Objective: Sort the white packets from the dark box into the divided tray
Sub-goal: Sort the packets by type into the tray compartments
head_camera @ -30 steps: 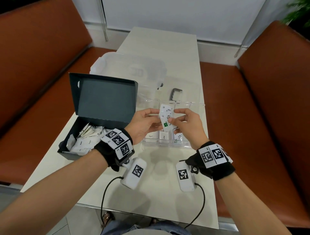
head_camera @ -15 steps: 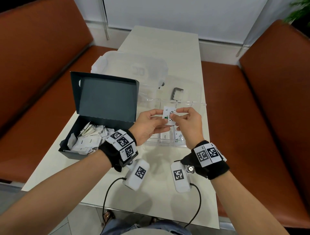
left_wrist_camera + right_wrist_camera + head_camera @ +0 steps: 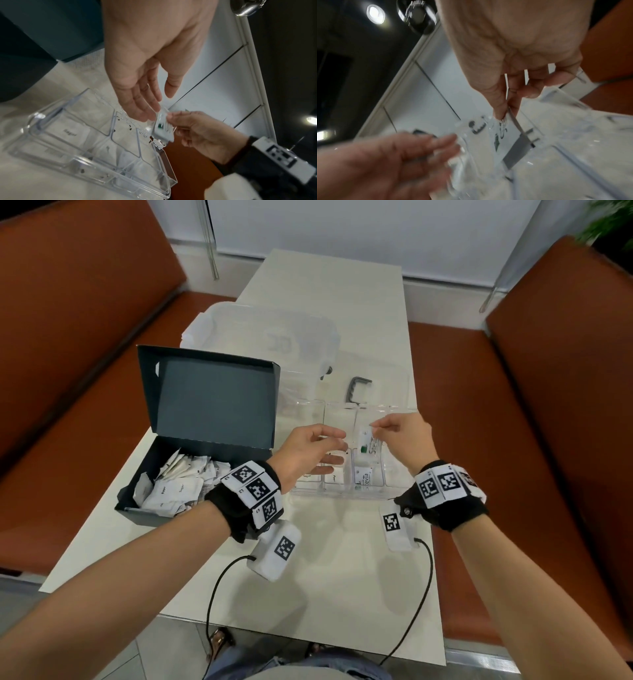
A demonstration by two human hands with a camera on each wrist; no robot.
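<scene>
White packet [image 3: 367, 444], green mark, hangs upright over clear divided tray [image 3: 394, 491]. Open dark box [image 3: 144, 501], left of tray, holds loose white packets [image 3: 181, 484].

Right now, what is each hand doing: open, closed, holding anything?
Left hand: open, fingers straight, holding nothing.
Right hand: pinching the top of a white packet over the divided tray.

— Where's the right hand [image 3: 404, 436]?
— Forearm stretched forward, thumb and forefinger pinched together, other fingers curled.
— And the left hand [image 3: 308, 451]?
— Beside it, palm inward, fingers [image 3: 144, 102] straight and relaxed, holding nothing.
</scene>
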